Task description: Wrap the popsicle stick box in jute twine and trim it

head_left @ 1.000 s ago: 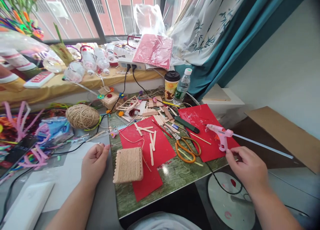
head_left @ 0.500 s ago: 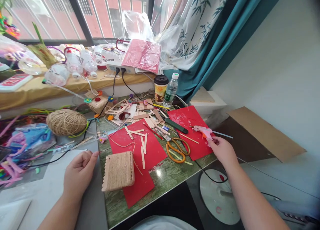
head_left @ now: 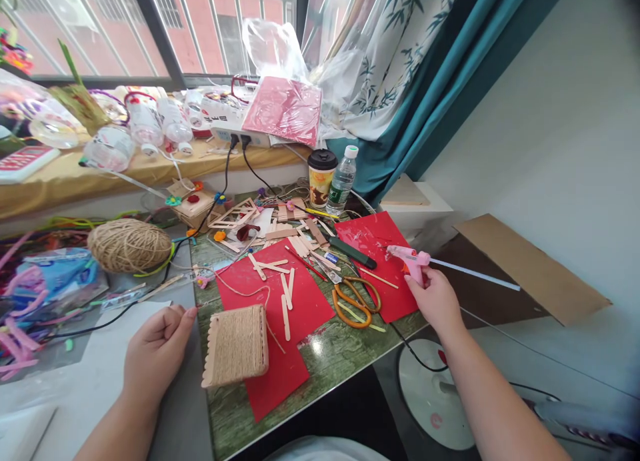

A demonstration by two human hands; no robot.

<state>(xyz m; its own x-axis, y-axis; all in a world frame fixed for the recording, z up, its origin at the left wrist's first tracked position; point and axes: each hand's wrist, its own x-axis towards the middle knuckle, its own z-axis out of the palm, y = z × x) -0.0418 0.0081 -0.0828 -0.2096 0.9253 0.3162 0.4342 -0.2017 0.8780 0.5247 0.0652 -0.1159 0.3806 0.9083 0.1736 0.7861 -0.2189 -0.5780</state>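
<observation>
Pink glue gun [head_left: 413,259], 1, in right hand [head_left: 436,301]; 1 pair of scissors [head_left: 341,287] nearby.

Daylight streams through a barred window [head_left: 156,31], bleaching a clear plastic bag [head_left: 275,51] and leaving 1 white spot of glare on a green tabletop [head_left: 229,417]. Deep shadow fills the space beneath. Wide-angle distortion stretches the edges; the upper right corner darkens, the lower right blurs.
</observation>
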